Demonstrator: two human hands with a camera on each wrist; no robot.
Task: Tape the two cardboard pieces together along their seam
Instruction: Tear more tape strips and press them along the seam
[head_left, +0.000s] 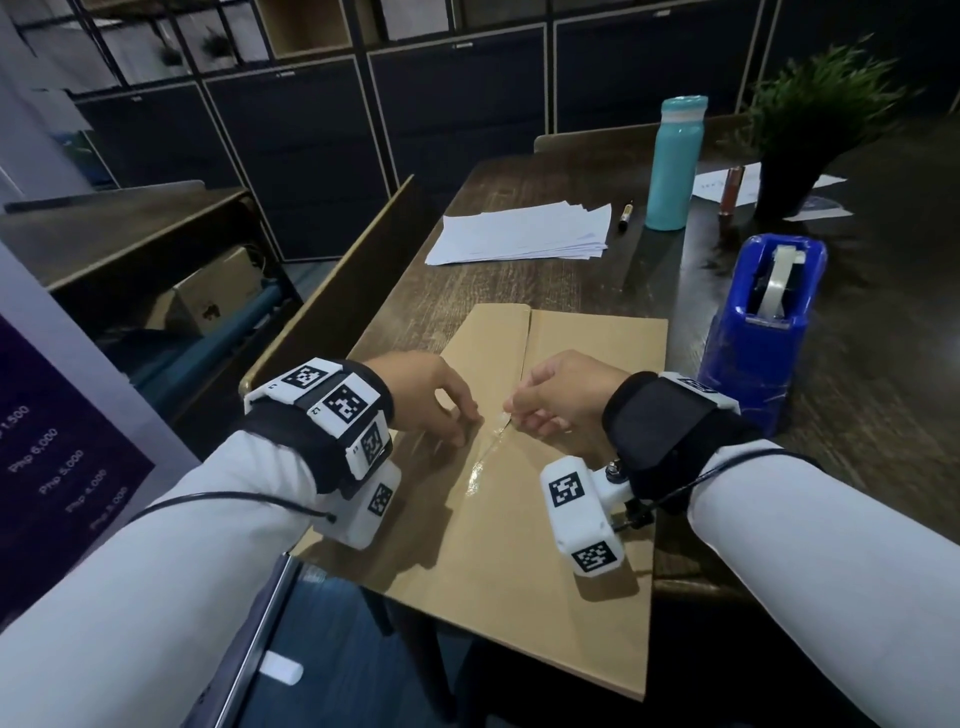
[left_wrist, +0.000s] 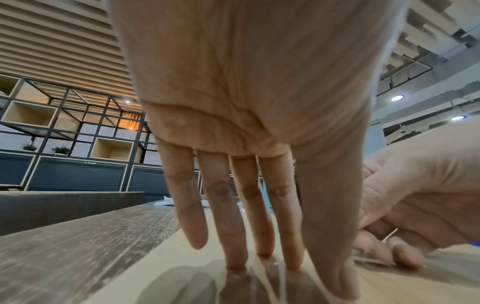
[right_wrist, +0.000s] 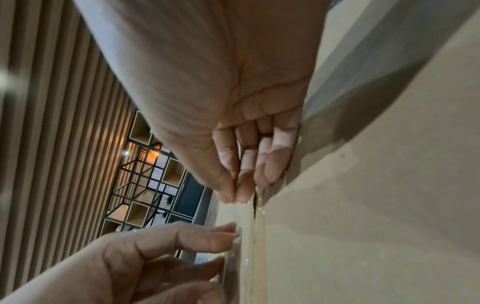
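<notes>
Two brown cardboard pieces, the left (head_left: 457, 561) and the right (head_left: 592, 358), lie flat side by side on the dark wooden table (head_left: 415, 301). Their seam (head_left: 525, 353) runs away from me. A clear tape strip (head_left: 482, 465) lies along the near part of the seam. My right hand (head_left: 514, 410) pinches the tape's far end between thumb and forefinger, just above the cardboard; the right wrist view shows the pinch (right_wrist: 235, 198) and the strip (right_wrist: 250, 242). My left hand (head_left: 460, 423) presses straight fingertips (left_wrist: 263, 252) onto the cardboard at the tape's left edge.
A blue tape dispenser (head_left: 763, 322) stands right of the cardboard. Behind are a stack of white paper (head_left: 524, 234), a pen (head_left: 626, 214), a teal bottle (head_left: 675, 161) and a potted plant (head_left: 810, 124). A wooden divider (head_left: 332, 280) borders the table's left edge. The cardboard overhangs the near edge.
</notes>
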